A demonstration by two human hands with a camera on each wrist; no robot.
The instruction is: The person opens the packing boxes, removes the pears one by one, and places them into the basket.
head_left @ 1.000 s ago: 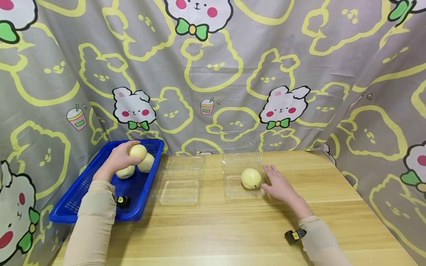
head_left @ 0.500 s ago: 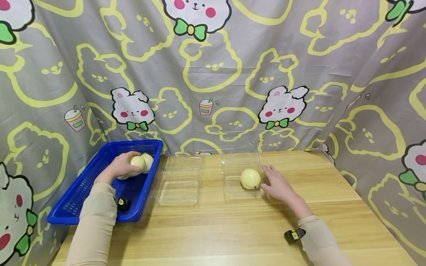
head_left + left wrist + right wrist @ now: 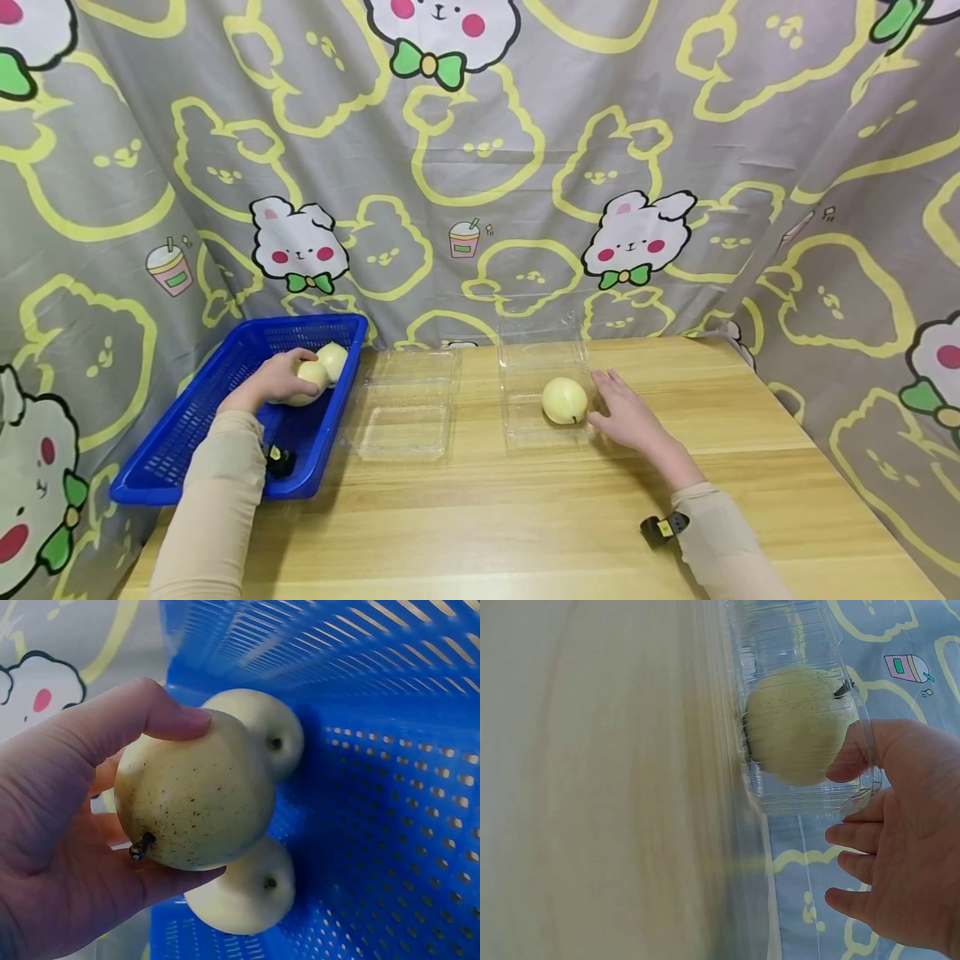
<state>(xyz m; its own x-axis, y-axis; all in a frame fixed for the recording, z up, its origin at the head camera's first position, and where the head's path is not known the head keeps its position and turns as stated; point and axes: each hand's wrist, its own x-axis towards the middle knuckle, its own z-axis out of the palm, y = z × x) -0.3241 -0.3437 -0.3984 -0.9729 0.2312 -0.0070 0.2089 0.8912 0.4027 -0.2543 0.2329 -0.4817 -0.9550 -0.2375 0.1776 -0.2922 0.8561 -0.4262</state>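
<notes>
My left hand (image 3: 272, 380) grips a pale yellow pear (image 3: 195, 799) low in the blue basket (image 3: 176, 425), thumb and fingers round its sides, the dark stem toward the wrist. Two more pears lie beside it: an upper pear (image 3: 251, 709) and a lower pear (image 3: 244, 904) in the left wrist view, both partly covered by the held one. My right hand (image 3: 628, 417) is at the right side of a clear plastic box (image 3: 519, 421), fingers extended, thumb by its wall. Inside that box sits a single pear (image 3: 564, 401); its stem faces the near right.
A second clear plastic box (image 3: 401, 429), lid raised, stands between the basket and the first box. Both rest on the wooden table (image 3: 480, 517). A patterned curtain (image 3: 480, 167) hangs behind and at the sides.
My left hand has lowered its pear deeper into the basket, down beside the other pears. The right hand and the boxed pear have stayed in place.
</notes>
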